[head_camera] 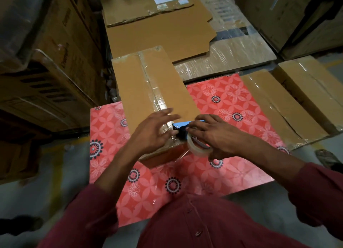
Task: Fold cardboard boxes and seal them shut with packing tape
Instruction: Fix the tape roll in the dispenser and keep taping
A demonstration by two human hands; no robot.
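A long brown cardboard box [133, 84] lies on the red flowered table [232, 103], its top flaps closed and a strip of clear tape running down the centre seam. My right hand [213, 134] grips a blue tape dispenser [181, 126] with a clear tape roll [194, 145] at the box's near end. My left hand [152, 131] hovers with fingers spread over the near end of the seam, just left of the dispenser; whether it touches the box is unclear.
Two taped boxes [278, 106] lie at the table's right edge. Flat cardboard sheets [157, 30] and a wrapped carton [232, 53] lie beyond. Stacked cartons [48, 62] stand on the left. A sandal [326, 157] is on the grey floor at right.
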